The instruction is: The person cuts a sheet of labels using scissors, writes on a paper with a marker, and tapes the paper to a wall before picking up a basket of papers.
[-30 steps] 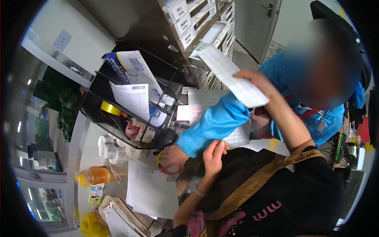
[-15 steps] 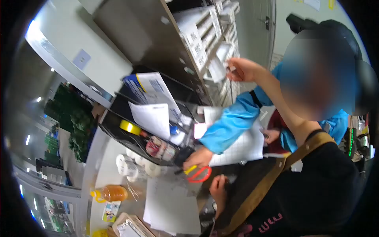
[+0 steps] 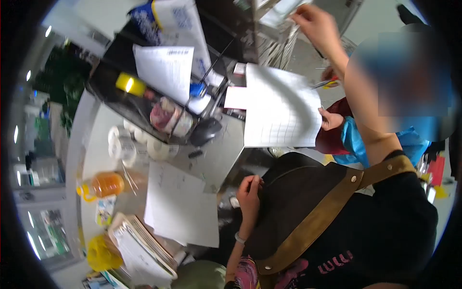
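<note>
My left hand (image 3: 249, 192), with a band at the wrist, hangs in front of my apron (image 3: 313, 188). Its fingers are curled in and I see nothing in them. My right hand (image 3: 315, 24) reaches out at the top, thumb and fingers pinched together beside a white drawer (image 3: 280, 13); what they hold, if anything, is too small to make out. Between my arms, a co-worker's hand (image 3: 332, 119) grips the edge of a gridded white sheet (image 3: 281, 108). The co-worker's other hand has scissors (image 3: 327, 84) at the sheet's far edge.
A black desk tray (image 3: 108, 82) holds papers, a yellow tape roll (image 3: 130, 85) and a jar-like container. Nearby are white rolls (image 3: 122, 149), a computer mouse (image 3: 206, 131), blank sheets (image 3: 180, 207), an amber bottle (image 3: 107, 185), stacked folders (image 3: 144, 250) and a yellow bag (image 3: 103, 253).
My view has shifted, so the desk things appear higher and further left. The co-worker's scissors have moved from beside the mouse to the gridded sheet. My right hand stays raised by the drawers.
</note>
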A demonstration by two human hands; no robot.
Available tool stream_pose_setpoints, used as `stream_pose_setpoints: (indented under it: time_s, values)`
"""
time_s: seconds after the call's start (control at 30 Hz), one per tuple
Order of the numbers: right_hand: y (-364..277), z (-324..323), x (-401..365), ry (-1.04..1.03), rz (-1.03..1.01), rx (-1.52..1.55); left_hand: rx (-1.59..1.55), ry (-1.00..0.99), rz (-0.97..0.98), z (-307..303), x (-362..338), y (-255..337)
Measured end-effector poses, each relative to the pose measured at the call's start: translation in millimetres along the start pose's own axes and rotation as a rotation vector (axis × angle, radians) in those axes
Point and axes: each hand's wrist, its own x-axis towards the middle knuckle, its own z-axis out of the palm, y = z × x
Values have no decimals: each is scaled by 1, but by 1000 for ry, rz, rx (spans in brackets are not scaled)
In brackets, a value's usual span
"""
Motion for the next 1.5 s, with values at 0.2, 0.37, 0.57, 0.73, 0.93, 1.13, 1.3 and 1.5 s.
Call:
stream_pose_setpoints:
  time_s: [0.2, 0.37, 0.57, 0.73, 0.93, 1.13, 1.3, 1.5]
  values:
    - [-114, -5, -106, -302, -576, 192, 315, 477, 411, -53, -48, -11]
    - [-93, 106, -134, -560, -748, 16, 683, 726, 618, -102, -82, -19]
    - [-92, 159, -106, -624, -880, -152, 1129, 678, 488, -119, -108, -25]
    - [-119, 127, -115, -915, -681, -359, 1369, 688, 285, -120, -105, -32]
    - [-80, 126, -143, -924, -500, -337, 1375, 741, 294, -131, -100, -28]
    - [-152, 80, -150, -861, -35, 772, 1338, 640, 466, -137, -109, -22]
    - [-243, 108, -219, -1523, 167, 1182, 1340, 679, 395, -136, -107, -24]
    - [-323, 202, -308, -1506, -258, 1139, 1304, 712, 263, -130, -106, -21]
